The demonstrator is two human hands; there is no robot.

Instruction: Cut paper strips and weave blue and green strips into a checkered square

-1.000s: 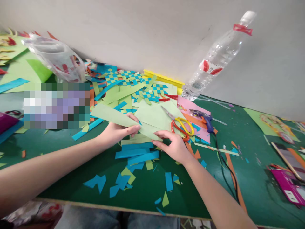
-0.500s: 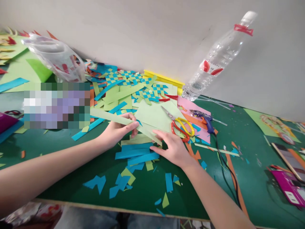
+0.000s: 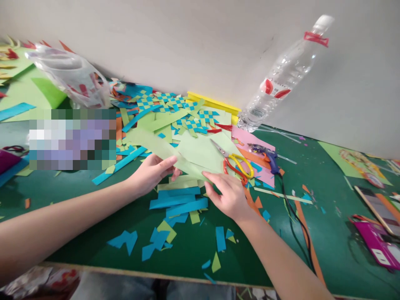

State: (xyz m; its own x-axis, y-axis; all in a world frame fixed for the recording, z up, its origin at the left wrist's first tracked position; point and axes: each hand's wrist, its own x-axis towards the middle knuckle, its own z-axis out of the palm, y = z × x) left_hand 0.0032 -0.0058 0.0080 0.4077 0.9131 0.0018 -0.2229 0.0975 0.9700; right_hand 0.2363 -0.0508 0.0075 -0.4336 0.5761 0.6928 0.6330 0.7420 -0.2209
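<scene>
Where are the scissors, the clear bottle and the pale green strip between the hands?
Scissors (image 3: 227, 156): head view, about at the pivot.
Clear bottle (image 3: 276, 88): head view, on its red-and-white label.
Pale green strip (image 3: 190, 168): head view, on its blurred middle stretch.

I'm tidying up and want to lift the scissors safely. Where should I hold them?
I'd take the scissors by the handle loops, coming from the right, near side: the loops face that way, beyond the right hand, while the blades point away leftward over pale green paper.
</scene>
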